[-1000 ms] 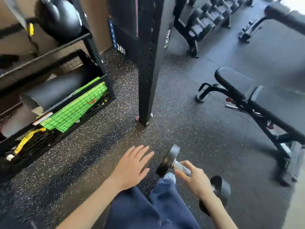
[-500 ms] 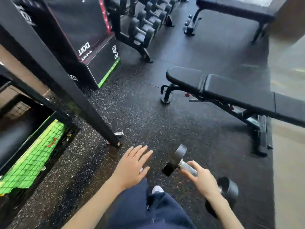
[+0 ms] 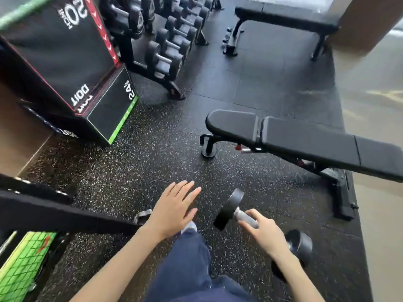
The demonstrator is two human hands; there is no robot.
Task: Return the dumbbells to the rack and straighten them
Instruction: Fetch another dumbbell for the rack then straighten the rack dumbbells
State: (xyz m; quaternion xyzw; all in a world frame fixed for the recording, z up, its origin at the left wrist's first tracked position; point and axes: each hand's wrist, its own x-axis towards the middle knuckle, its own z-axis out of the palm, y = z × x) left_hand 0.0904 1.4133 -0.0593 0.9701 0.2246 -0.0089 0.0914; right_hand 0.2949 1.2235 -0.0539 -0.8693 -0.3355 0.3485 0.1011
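Note:
My right hand [image 3: 265, 233] grips the silver handle of a black round-headed dumbbell [image 3: 229, 209], carried low at the bottom right with one head pointing forward and the other behind my wrist. My left hand [image 3: 172, 209] hovers beside it, fingers straight and holding nothing. The dumbbell rack [image 3: 152, 68] stands at the top centre-left, its tiers filled with several black dumbbells.
A black plyo box [image 3: 72, 62] sits left of the rack. An adjustable bench [image 3: 305, 140] lies across the right side and a flat bench [image 3: 283, 16] stands beyond it. A black frame beam [image 3: 54, 212] and a green mat [image 3: 19, 264] lie at the lower left.
The view has swung to the right: the upright post slid off to the left, and the rack and plyo box came closer. Both hands keep their pose, with the dumbbell still carried.

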